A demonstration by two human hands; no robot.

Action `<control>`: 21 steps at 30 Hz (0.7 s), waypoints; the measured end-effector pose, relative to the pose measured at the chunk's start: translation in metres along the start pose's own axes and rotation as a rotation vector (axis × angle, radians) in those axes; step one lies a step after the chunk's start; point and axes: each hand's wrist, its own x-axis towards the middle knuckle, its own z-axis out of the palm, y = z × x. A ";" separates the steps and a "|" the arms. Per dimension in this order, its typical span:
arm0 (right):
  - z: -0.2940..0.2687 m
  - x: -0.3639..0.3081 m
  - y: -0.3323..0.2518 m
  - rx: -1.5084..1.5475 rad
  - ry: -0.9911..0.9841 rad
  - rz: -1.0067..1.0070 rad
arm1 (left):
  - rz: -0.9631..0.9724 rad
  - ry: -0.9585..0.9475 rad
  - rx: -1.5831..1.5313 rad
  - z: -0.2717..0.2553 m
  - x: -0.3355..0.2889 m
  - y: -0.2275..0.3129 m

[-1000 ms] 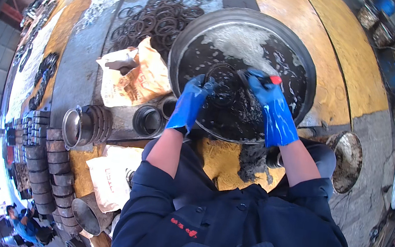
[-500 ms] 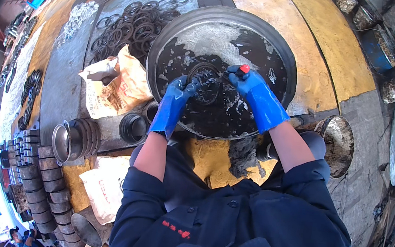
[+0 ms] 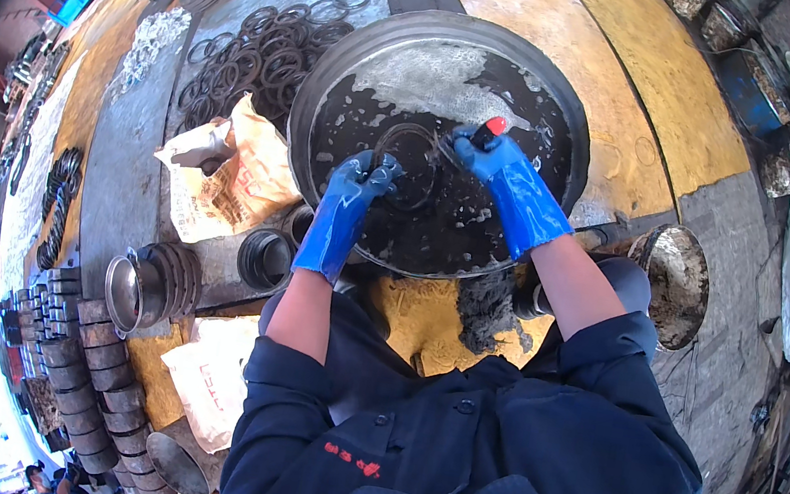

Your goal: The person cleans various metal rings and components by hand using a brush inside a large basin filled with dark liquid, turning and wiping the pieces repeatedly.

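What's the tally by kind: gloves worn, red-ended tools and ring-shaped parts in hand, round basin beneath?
Blue gloves (left glove, right glove): 2
Red-ended tool: 1
Dark ring-shaped part: 1
Round basin: 1
Total: 5

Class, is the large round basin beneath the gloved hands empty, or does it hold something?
It holds something: inside the basin, dark liquid spreads with pale foam on top. Its depth cannot be told.
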 end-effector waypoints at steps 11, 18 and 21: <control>-0.008 -0.041 0.038 0.209 -0.072 0.337 | 0.070 0.094 0.002 0.005 0.014 -0.017; -0.010 -0.053 0.019 0.459 -0.052 0.378 | -0.045 0.008 -0.285 0.014 0.017 -0.005; -0.031 -0.040 0.020 -0.035 -0.290 0.203 | -0.065 -0.065 -0.086 0.009 0.014 -0.012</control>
